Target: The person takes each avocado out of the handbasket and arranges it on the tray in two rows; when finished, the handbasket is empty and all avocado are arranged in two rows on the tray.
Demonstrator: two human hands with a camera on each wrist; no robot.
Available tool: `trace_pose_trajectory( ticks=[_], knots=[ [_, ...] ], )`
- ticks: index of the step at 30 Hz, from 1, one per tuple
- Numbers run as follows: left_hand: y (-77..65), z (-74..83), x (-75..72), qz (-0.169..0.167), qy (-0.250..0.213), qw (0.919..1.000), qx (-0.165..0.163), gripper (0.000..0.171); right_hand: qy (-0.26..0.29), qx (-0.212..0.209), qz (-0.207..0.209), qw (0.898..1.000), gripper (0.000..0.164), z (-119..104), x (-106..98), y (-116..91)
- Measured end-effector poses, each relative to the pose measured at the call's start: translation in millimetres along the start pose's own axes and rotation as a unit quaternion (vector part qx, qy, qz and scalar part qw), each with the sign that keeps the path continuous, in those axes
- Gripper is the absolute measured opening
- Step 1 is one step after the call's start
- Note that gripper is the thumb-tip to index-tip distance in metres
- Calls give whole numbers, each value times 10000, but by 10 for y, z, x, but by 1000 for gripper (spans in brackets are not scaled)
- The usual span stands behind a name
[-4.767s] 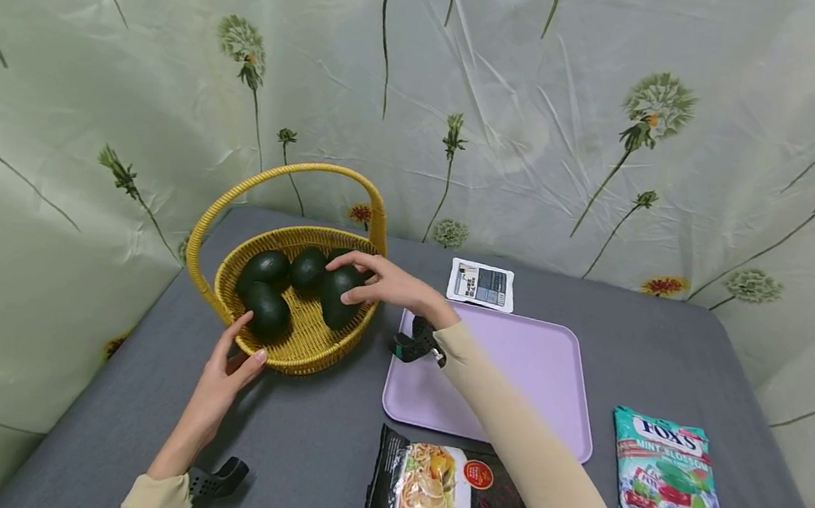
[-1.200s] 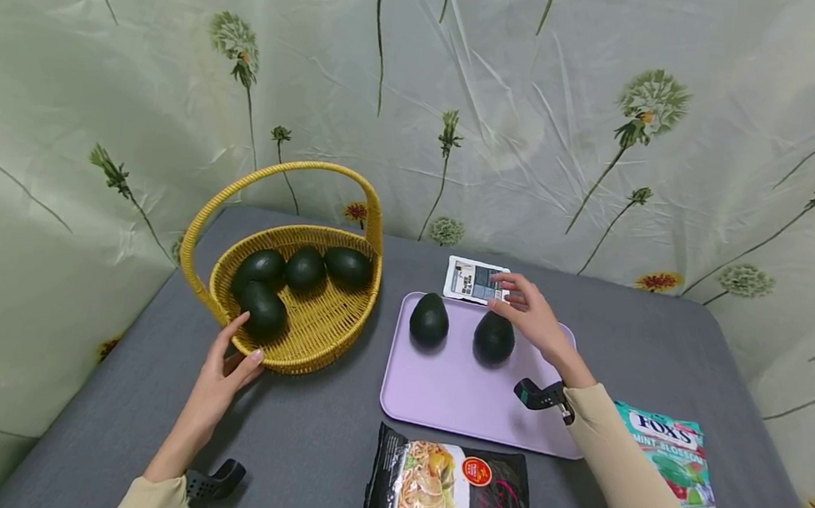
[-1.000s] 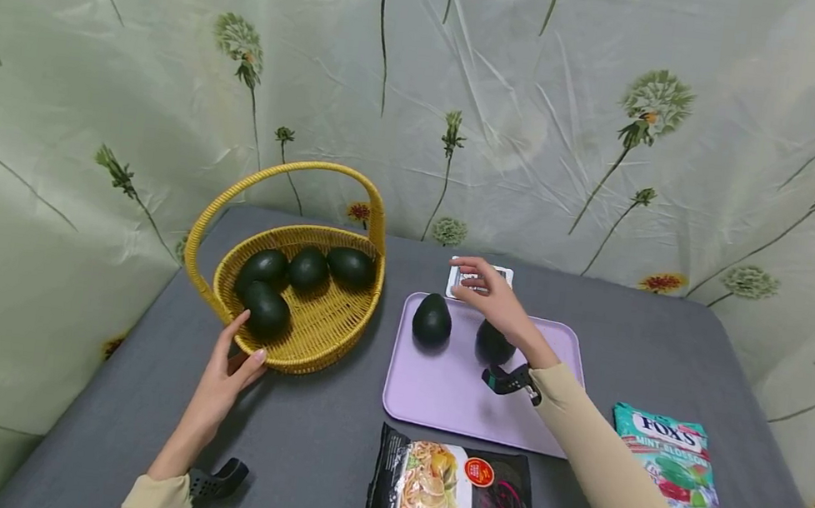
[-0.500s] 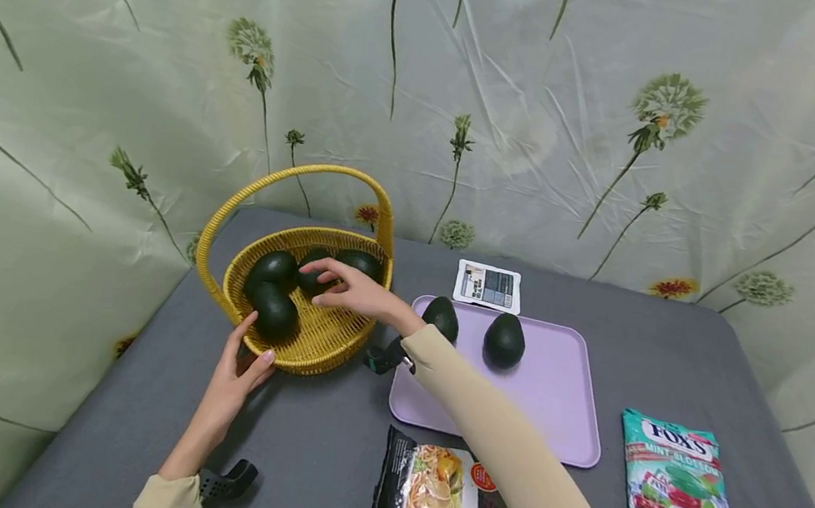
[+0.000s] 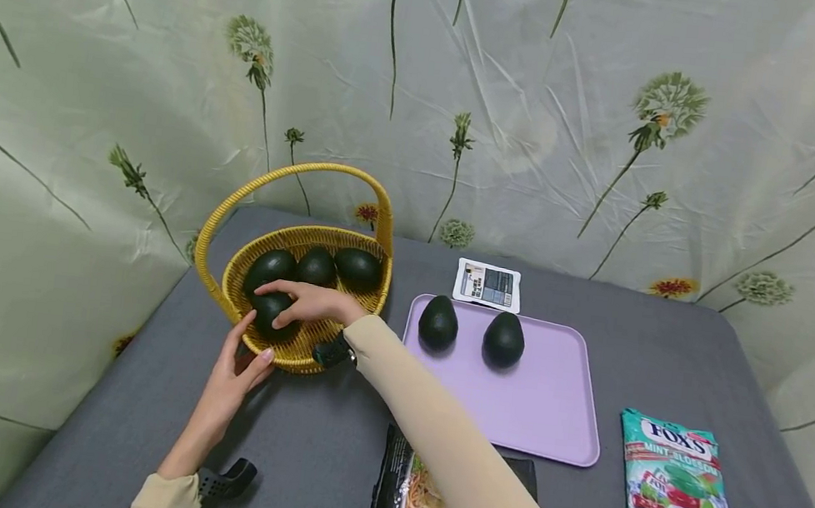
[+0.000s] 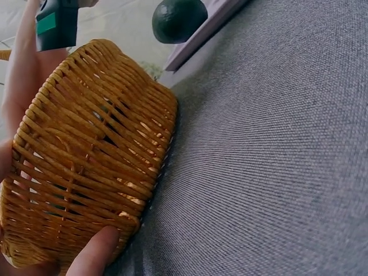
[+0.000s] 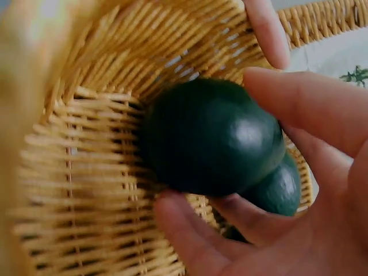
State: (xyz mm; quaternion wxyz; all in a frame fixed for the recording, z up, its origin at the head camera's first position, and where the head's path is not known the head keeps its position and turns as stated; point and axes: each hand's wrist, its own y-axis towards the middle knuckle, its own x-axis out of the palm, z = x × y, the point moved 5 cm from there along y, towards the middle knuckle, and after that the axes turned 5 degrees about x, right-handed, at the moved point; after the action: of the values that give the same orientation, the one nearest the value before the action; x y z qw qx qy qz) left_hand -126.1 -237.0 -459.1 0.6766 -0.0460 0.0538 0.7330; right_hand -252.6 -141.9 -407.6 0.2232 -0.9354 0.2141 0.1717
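The right hand [image 5: 299,303] reaches down into the basket and grasps a dark green, egg-shaped avocado [image 7: 207,138], its thumb and fingers curled about the fruit's sides. This avocado lies inside the basket, at the side nearest the left hand [image 5: 227,380]. The left hand grips the rim and outer wall of a yellow-brown woven wicker basket [image 6: 80,115], which stands upright with its tall arched handle [image 5: 296,170] raised. Both arms wear beige sleeves [image 5: 454,444] and black wristbands [image 5: 228,481].

Behind the grasped avocado, three more dark green avocados [image 5: 358,270] lie in a curve along the basket's far side.

To the right of the basket, a flat lilac rectangular tray [image 5: 543,387] bears two dark green avocados [image 5: 503,340] on its far half, set apart from each other. A white flat packet with a printed label [image 5: 488,286] lies just behind the tray. In front of the tray is a glossy black noodle package [image 5: 391,495], partly hidden by the right sleeve. Farther right lies a teal FOX'S candy bag [image 5: 679,486]. Everything rests on a grey cloth-covered table [image 5: 323,462], before a pale dandelion-print curtain [image 5: 542,135].
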Motion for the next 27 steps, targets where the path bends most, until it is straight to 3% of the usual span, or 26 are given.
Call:
trace_pose_trajectory(
  ticks=[8, 12, 15, 19, 22, 27],
  knots=[
    [11, -3, 12, 21, -53, 10000, 76, 68, 320, 487, 423, 9974, 48, 37, 6, -33],
    [5, -4, 9, 15, -111, 9999, 97, 68, -5, 382, 647, 9972, 46, 33, -74, -132],
    [-5, -3, 12, 22, -145, 9998, 111, 68, 106, 129, 746, 9971, 46, 35, -213, -290],
    [-6, 5, 24, 31, -150, 9998, 135, 68, 596, -199, 802, 9948, 47, 123, -493, -651],
    [-7, 5, 31, 40, -150, 9998, 146, 69, 799, -344, 1014, 9910, 48, 297, -737, -1030],
    [-12, 0, 21, 59, -167, 9996, 201, 68, 1097, -93, 1736, 9786, 51, 744, -1132, -1830]
  ],
)
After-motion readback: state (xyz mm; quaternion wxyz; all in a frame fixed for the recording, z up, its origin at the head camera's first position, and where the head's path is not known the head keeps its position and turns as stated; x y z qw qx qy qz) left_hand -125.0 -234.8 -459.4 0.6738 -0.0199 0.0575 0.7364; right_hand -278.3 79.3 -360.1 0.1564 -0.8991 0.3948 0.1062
